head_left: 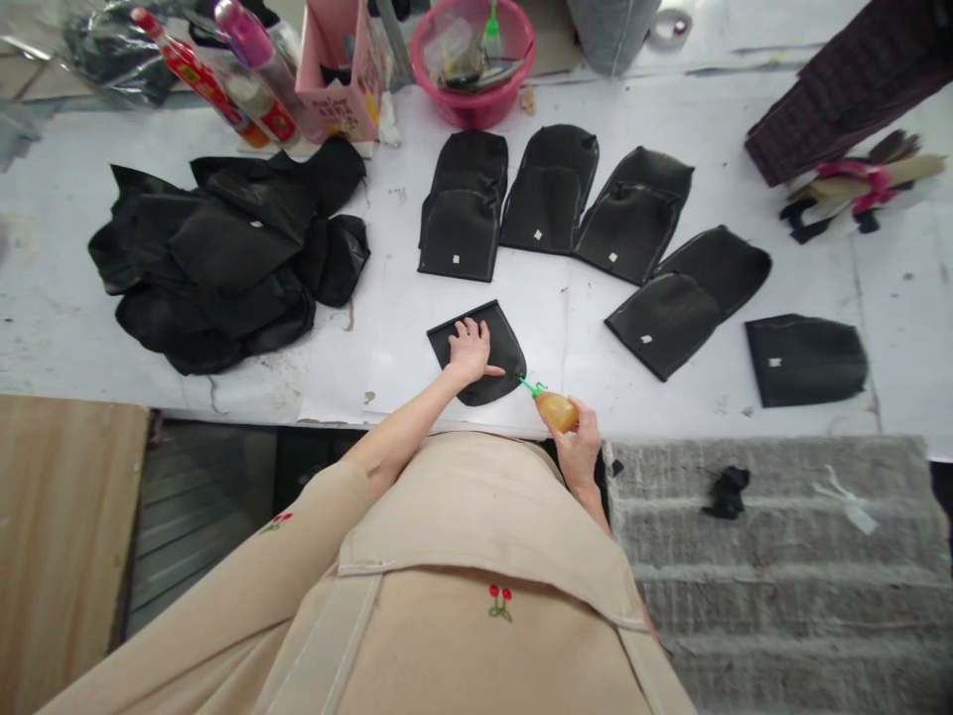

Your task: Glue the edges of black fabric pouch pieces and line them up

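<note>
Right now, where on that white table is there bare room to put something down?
Bare table lies right of the last black piece, below the dark folded cloth. Another free strip runs between the black heap and the piece under the left hand. The back edge is crowded: bottles, pink box, pink basin. The right hand holds a glue bottle.

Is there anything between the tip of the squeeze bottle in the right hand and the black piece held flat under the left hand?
Nothing visible. The right hand holds the amber squeeze bottle, its green nozzle pointing at the right edge of the black piece. The left hand presses further left on the piece, off the nozzle's line. Only bare white table lies around.
</note>
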The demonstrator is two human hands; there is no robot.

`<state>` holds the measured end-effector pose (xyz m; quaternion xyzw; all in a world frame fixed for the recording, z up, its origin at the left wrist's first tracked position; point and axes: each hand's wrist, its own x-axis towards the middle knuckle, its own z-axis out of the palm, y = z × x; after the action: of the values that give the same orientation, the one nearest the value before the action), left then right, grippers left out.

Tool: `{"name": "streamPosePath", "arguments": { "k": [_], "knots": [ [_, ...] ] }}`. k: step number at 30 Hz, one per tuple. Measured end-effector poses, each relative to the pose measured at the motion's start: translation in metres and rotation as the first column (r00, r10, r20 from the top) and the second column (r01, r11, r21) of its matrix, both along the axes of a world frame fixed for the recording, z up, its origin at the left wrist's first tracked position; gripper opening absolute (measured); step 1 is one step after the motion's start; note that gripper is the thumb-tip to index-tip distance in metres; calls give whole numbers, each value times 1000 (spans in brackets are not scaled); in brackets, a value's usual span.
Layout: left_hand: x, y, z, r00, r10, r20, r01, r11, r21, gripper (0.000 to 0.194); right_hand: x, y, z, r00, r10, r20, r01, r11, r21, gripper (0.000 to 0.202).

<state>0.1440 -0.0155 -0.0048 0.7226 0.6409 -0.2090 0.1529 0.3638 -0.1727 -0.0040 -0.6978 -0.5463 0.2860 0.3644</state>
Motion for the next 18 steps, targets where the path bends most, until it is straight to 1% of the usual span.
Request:
{"name": "streamPosePath", "arguments": {
  "k": [5, 11, 18],
  "knots": [
    [-5, -1, 0, 1000, -27, 5, 27, 1000, -8, 125, 3, 5, 6, 999, 22, 24, -23, 1000, 15, 48],
    [-4, -1, 0, 1000, -21, 6, 21, 1000, -7, 125, 1, -4, 8, 995, 64, 74, -65, 998, 6, 48],
    [-4, -1, 0, 1000, -20, 8, 20, 999, -32, 125, -2, -7, 7, 998, 38, 57, -38, 999, 9, 47]
  ]
}}
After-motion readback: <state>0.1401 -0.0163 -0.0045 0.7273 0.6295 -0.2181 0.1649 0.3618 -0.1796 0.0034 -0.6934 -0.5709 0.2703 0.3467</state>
